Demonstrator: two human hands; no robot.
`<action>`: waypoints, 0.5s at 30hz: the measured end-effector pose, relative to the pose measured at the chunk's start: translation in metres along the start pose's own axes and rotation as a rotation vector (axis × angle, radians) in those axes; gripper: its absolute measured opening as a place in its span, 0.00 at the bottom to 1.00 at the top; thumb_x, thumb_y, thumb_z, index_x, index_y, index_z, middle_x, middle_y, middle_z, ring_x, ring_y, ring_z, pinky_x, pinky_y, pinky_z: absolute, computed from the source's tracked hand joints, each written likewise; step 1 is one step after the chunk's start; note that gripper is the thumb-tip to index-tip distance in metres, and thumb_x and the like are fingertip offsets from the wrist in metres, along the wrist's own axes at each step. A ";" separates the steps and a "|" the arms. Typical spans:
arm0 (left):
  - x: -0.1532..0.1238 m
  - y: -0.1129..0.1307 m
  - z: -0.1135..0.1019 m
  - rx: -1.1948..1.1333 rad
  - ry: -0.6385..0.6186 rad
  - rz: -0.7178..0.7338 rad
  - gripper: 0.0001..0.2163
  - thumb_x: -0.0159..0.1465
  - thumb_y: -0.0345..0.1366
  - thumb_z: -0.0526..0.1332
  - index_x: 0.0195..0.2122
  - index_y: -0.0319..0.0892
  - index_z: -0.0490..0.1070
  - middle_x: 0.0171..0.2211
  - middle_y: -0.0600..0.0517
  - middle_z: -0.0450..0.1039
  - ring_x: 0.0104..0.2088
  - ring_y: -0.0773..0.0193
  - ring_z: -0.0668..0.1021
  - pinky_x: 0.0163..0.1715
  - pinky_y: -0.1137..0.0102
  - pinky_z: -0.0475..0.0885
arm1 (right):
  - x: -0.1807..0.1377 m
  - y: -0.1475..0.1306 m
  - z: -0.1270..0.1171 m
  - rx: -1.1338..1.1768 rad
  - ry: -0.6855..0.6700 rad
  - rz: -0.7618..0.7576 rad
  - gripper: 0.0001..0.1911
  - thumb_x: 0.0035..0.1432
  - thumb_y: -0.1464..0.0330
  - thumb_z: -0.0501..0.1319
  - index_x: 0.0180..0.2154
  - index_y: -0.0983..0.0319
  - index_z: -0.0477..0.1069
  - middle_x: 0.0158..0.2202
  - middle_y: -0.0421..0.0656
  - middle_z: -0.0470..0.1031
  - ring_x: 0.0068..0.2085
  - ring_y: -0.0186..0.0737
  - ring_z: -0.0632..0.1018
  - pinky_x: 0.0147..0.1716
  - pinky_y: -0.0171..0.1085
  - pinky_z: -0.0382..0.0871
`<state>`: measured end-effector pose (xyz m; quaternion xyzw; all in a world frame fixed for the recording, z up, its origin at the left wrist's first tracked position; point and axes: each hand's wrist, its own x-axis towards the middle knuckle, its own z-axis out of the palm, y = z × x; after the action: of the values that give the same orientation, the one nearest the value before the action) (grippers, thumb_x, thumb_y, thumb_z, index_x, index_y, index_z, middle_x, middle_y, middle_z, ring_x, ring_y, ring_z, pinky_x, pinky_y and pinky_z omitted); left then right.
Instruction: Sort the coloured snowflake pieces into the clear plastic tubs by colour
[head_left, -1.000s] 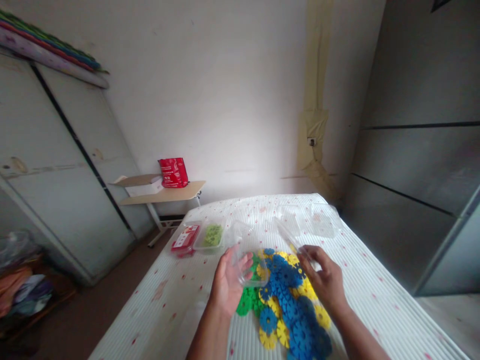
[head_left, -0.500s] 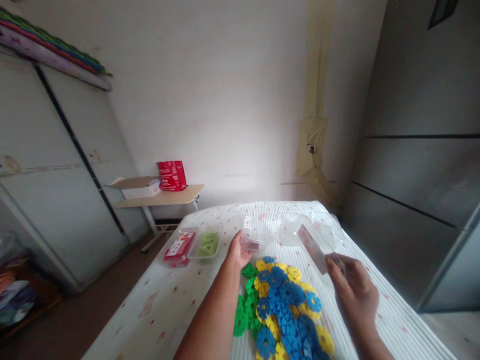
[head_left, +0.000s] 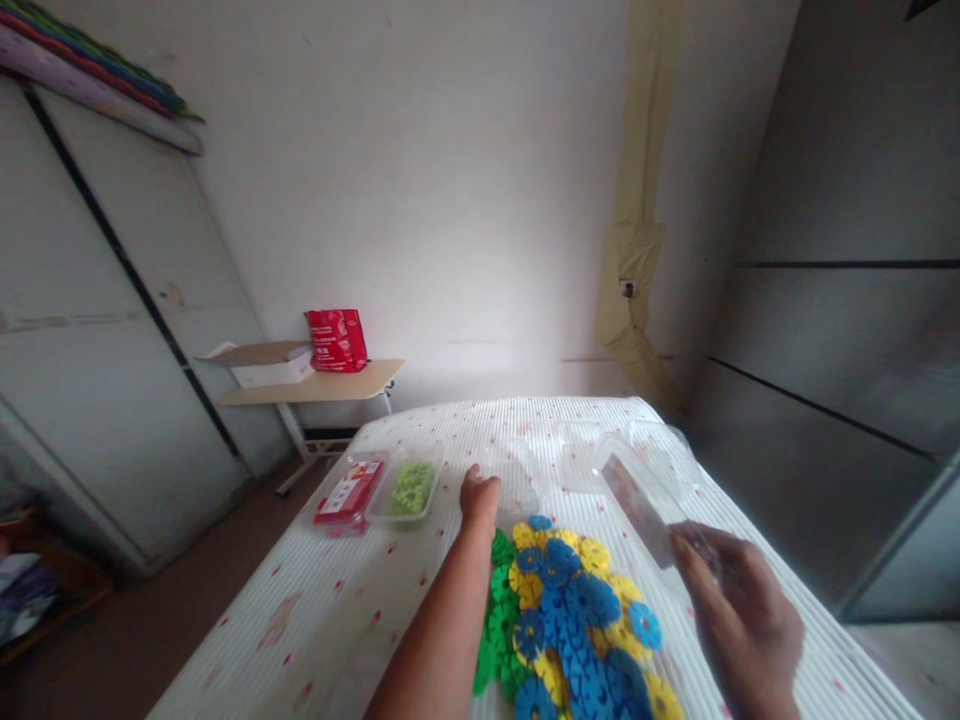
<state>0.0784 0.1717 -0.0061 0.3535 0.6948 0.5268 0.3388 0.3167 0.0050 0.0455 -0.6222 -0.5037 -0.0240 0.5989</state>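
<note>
Since a second ago the left hand (head_left: 478,497) has gone forward across the bed (head_left: 360,600), past the discs (head_left: 577,610) heaped near, and touches the tub (head_left: 517,475) set there; whether it grips, I cannot tell. The right hand (head_left: 739,610) pinches the tilted lid (head_left: 637,500) by an edge: it may slip, or the left forearm scatter discs.

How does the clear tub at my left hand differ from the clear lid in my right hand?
The clear tub sits upright on the bed, at the left hand; the clear lid is held above it, tilted, pinched by the right hand. The tub is deep and hollow; the lid looks flat and shallow. Both are transparent plastic.
</note>
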 end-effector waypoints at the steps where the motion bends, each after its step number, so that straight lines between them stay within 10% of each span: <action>1: 0.002 0.001 0.004 0.026 -0.008 0.014 0.15 0.62 0.39 0.58 0.49 0.39 0.66 0.45 0.47 0.70 0.41 0.61 0.75 0.40 0.61 0.72 | 0.000 0.000 0.000 0.008 0.001 0.005 0.18 0.50 0.52 0.60 0.31 0.60 0.72 0.30 0.43 0.78 0.30 0.40 0.77 0.29 0.34 0.68; 15: 0.041 0.014 0.053 0.187 -0.094 0.182 0.15 0.63 0.39 0.57 0.50 0.41 0.65 0.49 0.47 0.68 0.44 0.60 0.74 0.43 0.59 0.71 | 0.001 0.002 -0.008 0.028 0.024 0.240 0.21 0.47 0.50 0.62 0.35 0.59 0.72 0.35 0.43 0.77 0.38 0.46 0.76 0.39 0.40 0.66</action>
<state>0.1037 0.2352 -0.0084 0.4694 0.6892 0.4712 0.2876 0.3228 -0.0002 0.0470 -0.6691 -0.4186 0.0477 0.6121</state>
